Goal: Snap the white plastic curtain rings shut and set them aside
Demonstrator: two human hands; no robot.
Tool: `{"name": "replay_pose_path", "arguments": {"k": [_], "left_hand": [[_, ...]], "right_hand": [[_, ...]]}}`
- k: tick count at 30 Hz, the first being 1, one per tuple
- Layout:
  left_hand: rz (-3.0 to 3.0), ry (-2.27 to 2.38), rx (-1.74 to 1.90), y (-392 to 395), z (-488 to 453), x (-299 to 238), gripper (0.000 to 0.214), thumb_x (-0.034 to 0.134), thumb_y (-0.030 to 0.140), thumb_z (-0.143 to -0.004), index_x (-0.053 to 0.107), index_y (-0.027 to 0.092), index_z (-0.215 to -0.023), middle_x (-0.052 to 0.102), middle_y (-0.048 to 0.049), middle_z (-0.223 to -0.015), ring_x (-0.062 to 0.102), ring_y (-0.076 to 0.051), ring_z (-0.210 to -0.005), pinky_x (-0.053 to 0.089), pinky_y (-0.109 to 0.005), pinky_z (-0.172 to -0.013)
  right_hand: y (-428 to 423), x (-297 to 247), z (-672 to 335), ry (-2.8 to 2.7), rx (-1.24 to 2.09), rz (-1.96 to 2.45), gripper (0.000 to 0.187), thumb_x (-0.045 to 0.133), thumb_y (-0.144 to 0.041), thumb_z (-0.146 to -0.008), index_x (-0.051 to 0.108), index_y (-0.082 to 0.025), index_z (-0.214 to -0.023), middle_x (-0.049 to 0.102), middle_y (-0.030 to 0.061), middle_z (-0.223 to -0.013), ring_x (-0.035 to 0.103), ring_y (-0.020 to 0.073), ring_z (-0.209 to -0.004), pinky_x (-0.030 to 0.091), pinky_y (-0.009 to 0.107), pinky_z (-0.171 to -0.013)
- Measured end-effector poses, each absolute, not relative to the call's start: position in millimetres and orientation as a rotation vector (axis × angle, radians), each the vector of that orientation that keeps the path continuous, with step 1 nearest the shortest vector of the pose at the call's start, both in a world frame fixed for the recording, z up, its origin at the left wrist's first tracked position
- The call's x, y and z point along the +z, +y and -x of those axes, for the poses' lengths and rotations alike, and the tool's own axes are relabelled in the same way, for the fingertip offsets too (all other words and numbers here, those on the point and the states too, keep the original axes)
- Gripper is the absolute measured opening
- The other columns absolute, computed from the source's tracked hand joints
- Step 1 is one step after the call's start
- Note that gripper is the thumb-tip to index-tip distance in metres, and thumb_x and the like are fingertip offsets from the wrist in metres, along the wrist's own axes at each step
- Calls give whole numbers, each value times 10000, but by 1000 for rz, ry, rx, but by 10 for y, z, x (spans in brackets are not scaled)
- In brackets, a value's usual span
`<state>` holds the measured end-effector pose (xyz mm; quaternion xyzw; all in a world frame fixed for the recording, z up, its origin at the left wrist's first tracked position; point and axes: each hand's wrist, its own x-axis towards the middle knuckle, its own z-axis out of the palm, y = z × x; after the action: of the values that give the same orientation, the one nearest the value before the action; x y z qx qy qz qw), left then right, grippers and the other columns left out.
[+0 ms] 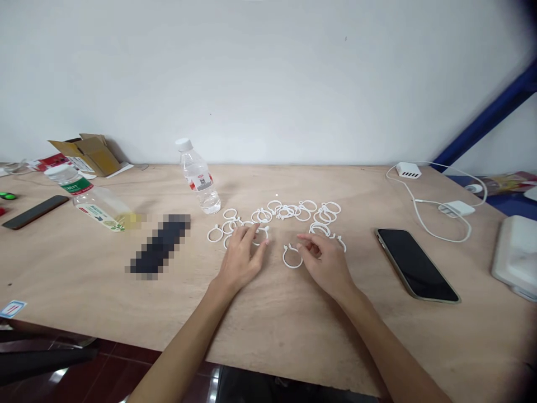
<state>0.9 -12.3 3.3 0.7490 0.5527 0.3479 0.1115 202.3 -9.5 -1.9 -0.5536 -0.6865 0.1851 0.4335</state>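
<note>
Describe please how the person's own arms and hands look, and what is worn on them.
The left hand and right hand are bare: no gloves, and no ring, watch or bracelet shows. The left forearm and right forearm are bare too, with no sleeve in view down to the picture's bottom edge.

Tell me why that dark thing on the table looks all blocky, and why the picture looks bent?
In the head view, the dark object on the table is pixelated, so I can't tell what it is; a patch beside the lying bottle is too. The wide view curves the table's front edge, and the top-right corner goes dark.
</note>
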Motion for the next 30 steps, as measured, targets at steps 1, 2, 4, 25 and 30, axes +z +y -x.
{"name": "replay_pose_path", "arguments": {"k": [1,2,4,25,30], "left_hand": [[-2211,1719,993,-116,-7,18,387,483,349,-910,546,174,-1249,588,-116,-1031,524,-261,-1006,425,-457,-943],[-2232,1813,948,-115,-12,6,384,499,347,-897,559,176,-1235,573,-132,-1068,495,-290,-1046,405,-491,-951],[-2274,1973,869,-129,-41,-6,389,534,336,-866,575,189,-1224,516,-160,-1189,419,-350,-1134,352,-557,-961],[-1957,1251,1074,-224,-254,35,421,718,399,-767,657,186,-1125,691,-64,-943,603,-208,-879,474,-355,-813],[-1884,1224,1029,-243,-275,128,221,621,297,-840,689,191,-1021,657,-17,-809,559,-152,-739,439,-286,-700]], "right_hand": [[-91,-42,-2037,-1809,329,1385,171,592,-256,-794,708,-192,-902,649,62,-791,581,226,-773,467,380,-724],[-90,-65,-2041,-1900,212,1385,136,606,-229,-784,709,-197,-866,633,69,-799,570,241,-814,460,392,-743],[-102,-103,-2022,-2029,51,1385,100,602,-184,-795,698,-207,-778,609,72,-783,545,250,-835,448,394,-743],[-181,52,-1867,-1546,632,1290,234,609,-306,-805,644,-209,-596,605,14,-631,541,177,-664,408,318,-633],[-155,66,-1868,-1360,859,1279,250,622,-387,-801,665,-197,-644,636,19,-667,556,169,-659,421,309,-623]]}}
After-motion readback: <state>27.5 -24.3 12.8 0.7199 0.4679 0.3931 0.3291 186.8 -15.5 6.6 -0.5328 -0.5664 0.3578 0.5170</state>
